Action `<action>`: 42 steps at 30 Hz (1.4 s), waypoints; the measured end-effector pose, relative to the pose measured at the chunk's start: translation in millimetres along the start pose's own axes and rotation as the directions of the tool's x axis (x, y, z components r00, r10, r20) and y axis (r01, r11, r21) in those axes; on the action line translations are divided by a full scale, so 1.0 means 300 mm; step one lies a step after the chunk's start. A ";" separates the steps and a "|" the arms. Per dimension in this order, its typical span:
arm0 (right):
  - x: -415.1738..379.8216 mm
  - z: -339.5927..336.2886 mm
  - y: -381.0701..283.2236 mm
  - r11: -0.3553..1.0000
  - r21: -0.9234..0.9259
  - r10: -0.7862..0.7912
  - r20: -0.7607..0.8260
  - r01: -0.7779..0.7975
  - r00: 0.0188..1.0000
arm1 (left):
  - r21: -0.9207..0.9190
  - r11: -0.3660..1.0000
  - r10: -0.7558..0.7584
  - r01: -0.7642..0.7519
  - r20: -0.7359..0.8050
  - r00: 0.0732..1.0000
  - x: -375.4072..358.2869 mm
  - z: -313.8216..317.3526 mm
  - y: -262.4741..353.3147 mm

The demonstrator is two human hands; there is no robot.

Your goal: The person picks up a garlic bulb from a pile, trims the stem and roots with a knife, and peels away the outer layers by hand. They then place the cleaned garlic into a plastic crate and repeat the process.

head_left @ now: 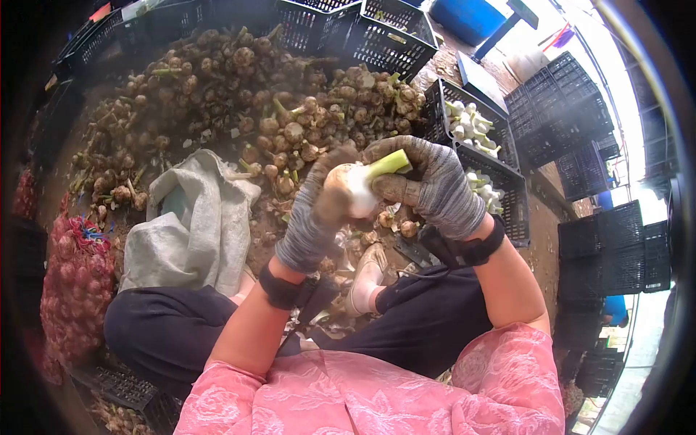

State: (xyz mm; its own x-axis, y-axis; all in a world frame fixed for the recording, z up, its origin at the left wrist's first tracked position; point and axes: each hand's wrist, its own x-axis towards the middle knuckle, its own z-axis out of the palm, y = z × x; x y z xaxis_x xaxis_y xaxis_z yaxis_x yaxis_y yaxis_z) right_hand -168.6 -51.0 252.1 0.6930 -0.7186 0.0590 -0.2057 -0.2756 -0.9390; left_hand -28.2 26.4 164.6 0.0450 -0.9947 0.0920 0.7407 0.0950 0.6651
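A garlic bulb (pixel 360 190) with a short cut green stem is held up in front of me. Its lower side is bare white, and brownish skin covers its upper left. My right hand (pixel 429 180), in a grey glove with a soiled palm, grips it by the stem, thumb below and fingers above. Against the bulb's left side, my left hand (pixel 313 210) presses with curled gloved fingers, partly blurred by motion. Below the hands, loose bulbs (pixel 409 229) and peeled skins lie on the ground between my legs.
A big heap of unpeeled garlic (pixel 290 123) spreads ahead. To the right, black crates (pixel 516 196) hold white bulbs; more crates (pixel 558 109) are stacked beyond. A pale sack (pixel 192 217) lies by my left leg, beside a red net bag (pixel 76 290) of bulbs.
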 end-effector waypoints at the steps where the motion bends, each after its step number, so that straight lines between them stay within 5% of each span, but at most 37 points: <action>1: 0.000 0.000 -0.005 1.000 -0.001 0.000 -0.001 0.000 1.000 | 0.000 1.000 -0.001 0.001 0.001 1.000 0.005 -0.005 -0.004; 3: 0.000 0.000 -0.018 0.993 -0.114 -0.030 0.075 0.038 0.997 | -0.196 0.971 -0.125 0.136 0.066 0.990 0.022 -0.028 -0.023; 7: 0.011 -0.009 -0.011 0.975 -0.206 -0.050 0.147 0.080 0.988 | -0.150 0.963 -0.197 0.224 0.173 0.965 0.016 -0.064 -0.040; 9: 0.016 -0.011 0.009 0.960 -0.197 -0.157 0.199 0.197 0.967 | -0.564 0.759 -0.161 0.325 0.322 0.933 0.017 -0.043 -0.058; 13: 0.006 -0.014 -0.007 0.997 -0.056 -0.037 0.260 0.053 0.965 | -0.462 0.820 -0.264 0.339 0.221 0.939 0.011 0.000 -0.014; 16: 0.007 -0.006 0.017 0.995 0.054 0.077 0.180 -0.088 0.981 | -0.300 0.909 -0.236 0.289 0.200 0.951 0.052 -0.069 -0.030; 17: 0.011 -0.007 0.027 1.000 -0.002 0.018 0.122 -0.018 0.992 | 0.246 0.967 -0.114 0.060 0.211 0.971 0.068 -0.087 -0.033; 18: 0.017 -0.005 0.040 0.997 -0.060 -0.045 0.070 0.049 0.996 | 0.703 0.684 -0.015 -0.195 0.280 0.960 0.077 -0.107 -0.045; 19: 0.020 0.005 0.049 0.989 -0.122 -0.084 0.014 0.085 0.996 | 0.046 0.998 -0.053 0.044 0.223 0.973 0.077 -0.088 -0.045; 20: 0.016 0.009 0.048 0.989 -0.119 -0.085 0.021 0.086 0.996 | 0.047 0.998 -0.050 0.041 0.217 0.975 0.063 -0.068 -0.044; 22: 0.008 0.014 0.020 0.970 0.115 0.216 0.007 -0.216 0.976 | 0.175 0.977 0.140 -0.121 -0.100 0.985 0.031 -0.011 -0.026; 26: 0.006 0.013 -0.048 0.870 0.264 0.411 0.082 -0.417 0.908 | 0.147 0.986 0.077 -0.077 0.010 0.997 0.029 -0.049 -0.011; 28: 0.005 0.015 -0.024 0.857 0.330 0.393 0.082 -0.397 0.916 | 0.124 0.991 0.049 -0.050 0.014 0.999 0.030 -0.058 -0.003; 30: 0.002 0.014 -0.037 0.719 0.514 0.442 0.183 -0.469 0.878 | 0.113 0.993 0.030 -0.036 0.053 0.998 0.031 -0.077 0.003; 32: 0.015 -0.019 -0.008 0.678 0.593 0.406 0.192 -0.435 0.894 | 0.143 0.989 0.037 -0.044 0.051 0.998 0.024 -0.086 0.010; 34: 0.024 -0.048 0.015 0.638 0.665 0.399 0.144 -0.388 0.905 | 0.054 0.996 0.065 -0.078 0.211 0.975 0.025 -0.082 0.028; 37: 0.013 -0.069 -0.010 0.682 0.613 0.413 0.127 -0.399 0.902 | -0.034 0.997 0.074 -0.069 0.160 0.984 0.016 -0.075 0.030; 39: 0.020 -0.076 0.018 0.701 0.683 0.358 -0.085 -0.207 0.930 | -0.244 0.958 0.201 -0.149 0.205 0.958 0.040 -0.133 -0.041; 42: 0.018 -0.136 0.026 0.691 0.708 0.317 -0.114 -0.147 0.941 | -0.236 0.964 0.170 -0.122 0.195 0.966 0.018 -0.125 -0.004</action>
State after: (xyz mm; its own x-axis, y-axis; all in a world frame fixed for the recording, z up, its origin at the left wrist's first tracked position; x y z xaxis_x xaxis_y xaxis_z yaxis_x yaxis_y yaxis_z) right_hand -194.8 -83.0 259.0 0.5082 -0.8369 -0.2034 0.2454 0.3671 -0.8972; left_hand -3.7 19.4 136.6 0.0391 -0.9373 0.3464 0.8668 0.2042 0.4548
